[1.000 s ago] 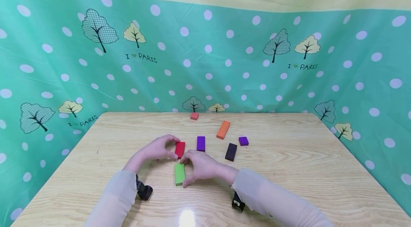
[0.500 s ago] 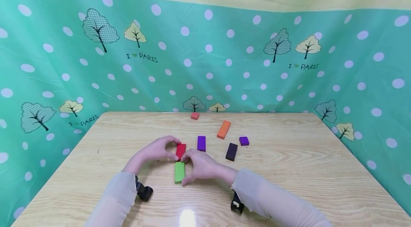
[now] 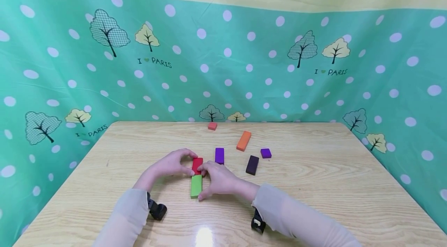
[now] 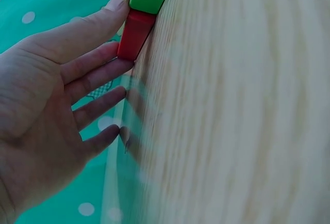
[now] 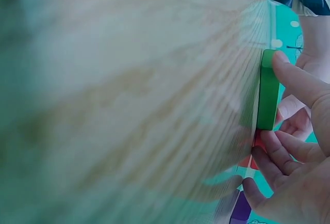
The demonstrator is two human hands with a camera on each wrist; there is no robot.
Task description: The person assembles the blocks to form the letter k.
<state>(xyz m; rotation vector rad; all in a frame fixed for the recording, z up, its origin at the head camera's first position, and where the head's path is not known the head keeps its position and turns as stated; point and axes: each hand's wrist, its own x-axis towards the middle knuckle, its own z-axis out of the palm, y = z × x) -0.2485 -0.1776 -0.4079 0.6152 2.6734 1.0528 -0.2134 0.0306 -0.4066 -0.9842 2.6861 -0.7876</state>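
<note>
In the head view a red block (image 3: pixel 197 164) and a green block (image 3: pixel 196 186) lie end to end on the table. My left hand (image 3: pixel 174 163) pinches the red block, thumb at its near end and fingers at the far end. In the left wrist view its lower fingers (image 4: pixel 100 108) are spread beside the wood. My right hand (image 3: pixel 220 179) holds the green block lengthwise between thumb and fingers. Seen from the right wrist, the thumb rests on one end of the green block (image 5: pixel 268 92), and the fingertips are by its seam with the red block (image 5: pixel 258 152).
Beyond my right hand lies a purple block (image 3: pixel 219 156). Further right are a black block (image 3: pixel 252 165) and a small purple block (image 3: pixel 265 153). An orange block (image 3: pixel 243 140) and a small coral block (image 3: pixel 212 126) lie toward the back, before a patterned curtain (image 3: pixel 223 64).
The green block has slid away from me and the red one slightly toward me, both with the hands on them. The gap between their ends has closed.
</note>
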